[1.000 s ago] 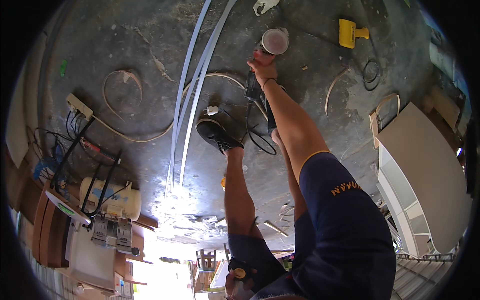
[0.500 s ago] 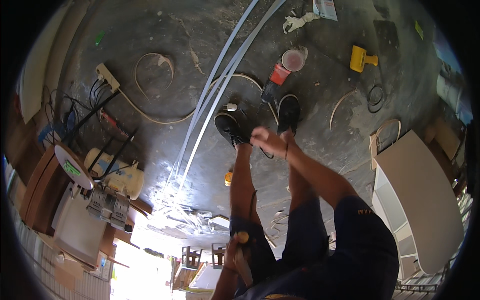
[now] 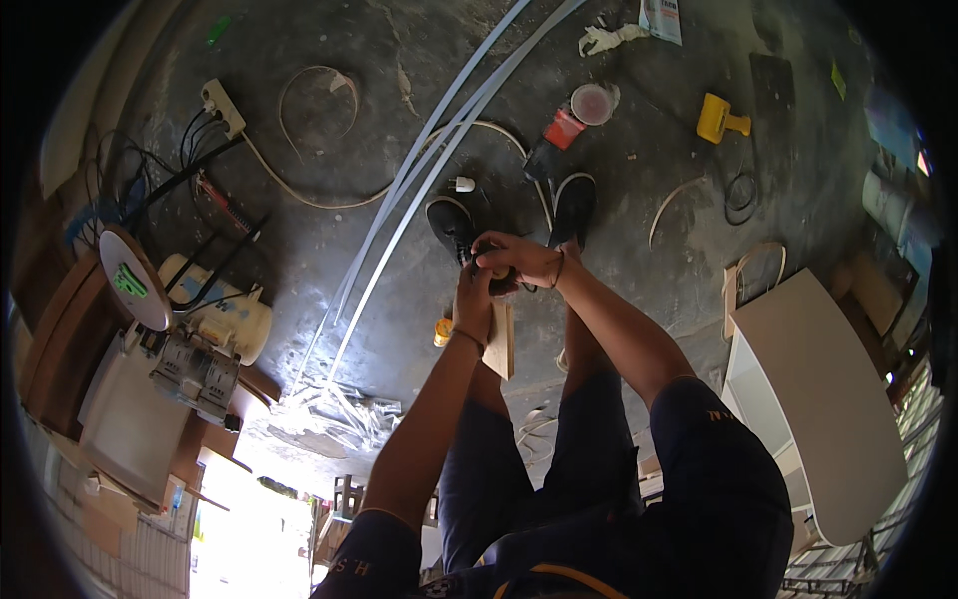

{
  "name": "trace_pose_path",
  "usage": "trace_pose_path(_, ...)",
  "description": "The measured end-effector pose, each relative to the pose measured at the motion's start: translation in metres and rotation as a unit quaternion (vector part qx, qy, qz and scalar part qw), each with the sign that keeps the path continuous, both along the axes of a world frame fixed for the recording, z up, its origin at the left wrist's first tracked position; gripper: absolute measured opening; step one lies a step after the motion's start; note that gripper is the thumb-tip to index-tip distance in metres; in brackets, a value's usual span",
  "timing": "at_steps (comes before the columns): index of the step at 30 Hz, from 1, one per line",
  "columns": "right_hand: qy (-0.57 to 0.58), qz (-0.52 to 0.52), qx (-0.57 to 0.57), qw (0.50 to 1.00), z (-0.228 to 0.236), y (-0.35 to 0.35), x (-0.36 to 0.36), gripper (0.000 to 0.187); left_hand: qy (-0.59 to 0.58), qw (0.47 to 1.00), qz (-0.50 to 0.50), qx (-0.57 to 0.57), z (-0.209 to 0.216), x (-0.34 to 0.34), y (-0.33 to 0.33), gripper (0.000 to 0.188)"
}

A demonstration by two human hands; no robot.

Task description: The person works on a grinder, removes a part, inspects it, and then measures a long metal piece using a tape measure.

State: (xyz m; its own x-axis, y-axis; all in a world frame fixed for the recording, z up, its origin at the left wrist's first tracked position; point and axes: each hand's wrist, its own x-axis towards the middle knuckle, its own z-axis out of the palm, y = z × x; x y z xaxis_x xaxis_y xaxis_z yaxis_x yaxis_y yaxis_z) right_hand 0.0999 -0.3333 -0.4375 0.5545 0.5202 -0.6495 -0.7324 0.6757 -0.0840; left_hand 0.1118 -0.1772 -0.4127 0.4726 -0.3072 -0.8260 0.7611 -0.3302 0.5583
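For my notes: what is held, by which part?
The left hand holds a pale board, apparently by its far end; with the right hand, a dark object, grip unclear.

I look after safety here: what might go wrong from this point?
Tripping: the white plug lies just beyond the toe of the left shoe, with long pale strips close by; a step could catch either.
Kicking: the red-and-black power tool lies on the floor near the right shoe and might get knocked.
Dropping: the left hand and right hand meet around a small dark object, which could slip.
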Motion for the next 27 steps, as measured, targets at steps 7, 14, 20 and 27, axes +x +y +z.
trace_pose_path(7,0.144,-0.016,-0.271,0.951,-0.086,-0.005,0.036,0.049,0.048,0.983,0.037,0.173,-0.047,0.067,-0.008,0.071)
trace_pose_path(14,0.221,-0.074,-0.412,0.881,-0.159,-0.045,0.024,0.053,-0.227,0.894,-0.211,0.323,-0.161,0.071,-0.007,0.040)
trace_pose_path(20,0.156,-0.019,-0.402,0.902,-0.171,-0.064,0.014,0.064,-0.156,0.923,-0.320,0.143,-0.141,0.021,0.010,0.040)
trace_pose_path(27,0.072,0.110,-0.572,0.810,-0.158,-0.028,0.058,0.074,0.082,0.975,-0.135,0.153,-0.003,-0.039,0.167,0.040)
